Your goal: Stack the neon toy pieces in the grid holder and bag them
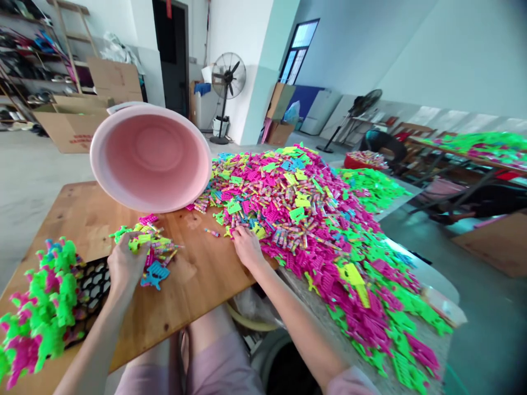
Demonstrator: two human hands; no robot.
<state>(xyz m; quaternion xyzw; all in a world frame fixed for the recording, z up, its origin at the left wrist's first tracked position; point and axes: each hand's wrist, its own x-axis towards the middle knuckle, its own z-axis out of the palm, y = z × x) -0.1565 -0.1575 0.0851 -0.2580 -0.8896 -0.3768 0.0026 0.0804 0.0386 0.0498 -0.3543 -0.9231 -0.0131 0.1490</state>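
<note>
My left hand (pixel 125 263) rests curled over a small cluster of coloured plastic toy pieces (pixel 154 249) on the wooden board (pixel 193 285), its fingers closed on a green-yellow piece. My right hand (pixel 246 246) lies at the near edge of a big heap of pink, green, yellow and blue plastic pieces (pixel 313 219), fingers bent down into the pieces; what they grip is hidden. A blue comb-like piece (pixel 154 274) lies beside the left hand.
A pink plastic basin (pixel 150 156) lies tipped on its side at the board's far edge. A black perforated tray (pixel 93 285) with assembled green and pink toys (pixel 41 307) stands at the left. Cardboard boxes, fans and another loaded table stand behind.
</note>
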